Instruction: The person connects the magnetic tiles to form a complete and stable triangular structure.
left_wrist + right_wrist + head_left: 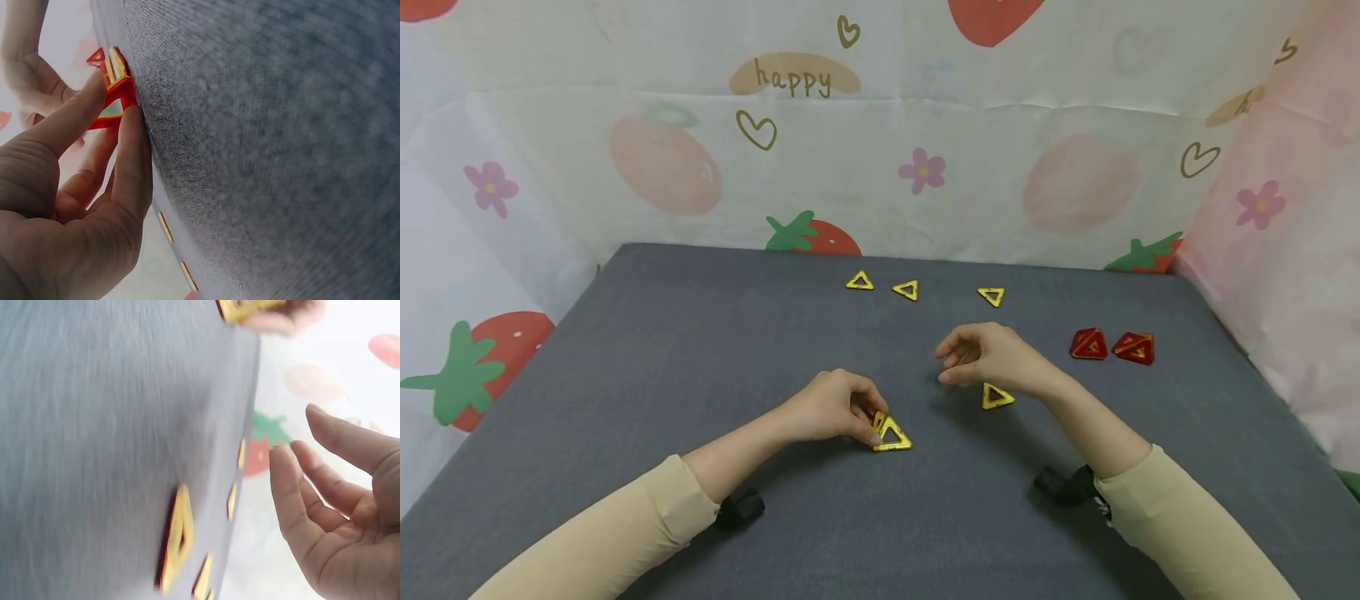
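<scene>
In the head view, my left hand (831, 407) pinches an upright triangular tile with an open middle between thumb and fingers. Its red face (105, 122) shows in the left wrist view. Touching or close beside it is a yellow triangular tile (895, 447) on the table. My right hand (994, 357) hovers above the table with loosely bent fingers and holds nothing. Just below it lies another yellow triangular tile (1000, 406), seen also in the right wrist view as a yellow tile (170, 565). Part of the pinched tile is hidden by my left fingers.
Three yellow triangles, a left one (860, 287), a middle one (913, 285) and a right one (992, 292), lie near the table's back edge. Two red pyramid-like pieces (1082, 343) (1131, 346) stand at the right. A printed cloth (865, 183) hangs behind the grey table (700, 333).
</scene>
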